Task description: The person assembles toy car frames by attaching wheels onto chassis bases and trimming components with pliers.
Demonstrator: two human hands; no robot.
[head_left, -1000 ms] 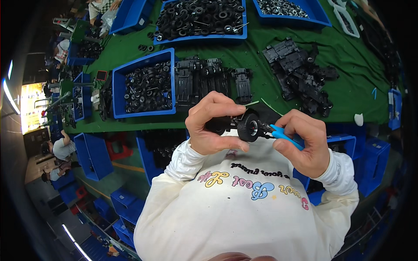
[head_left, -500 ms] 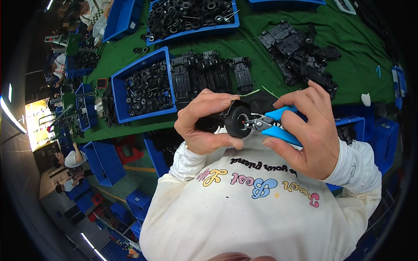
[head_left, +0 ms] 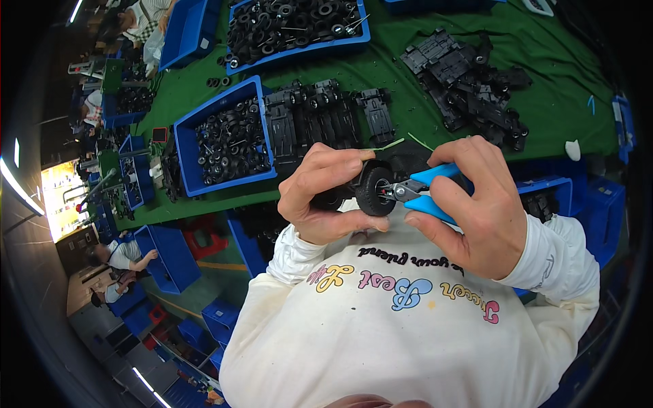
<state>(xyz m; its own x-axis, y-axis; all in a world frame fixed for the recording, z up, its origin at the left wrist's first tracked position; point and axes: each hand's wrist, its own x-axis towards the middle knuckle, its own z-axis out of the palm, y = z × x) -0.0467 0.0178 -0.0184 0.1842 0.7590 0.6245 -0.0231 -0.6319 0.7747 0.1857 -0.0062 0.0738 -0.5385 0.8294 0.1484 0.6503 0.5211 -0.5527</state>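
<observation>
Beside the green cloth, the right hand, curled around blue-handled pliers, had brought them squarely onto the wheel the left hand pinched.

Chassis partly behind left hand, upper bin cropped
</observation>
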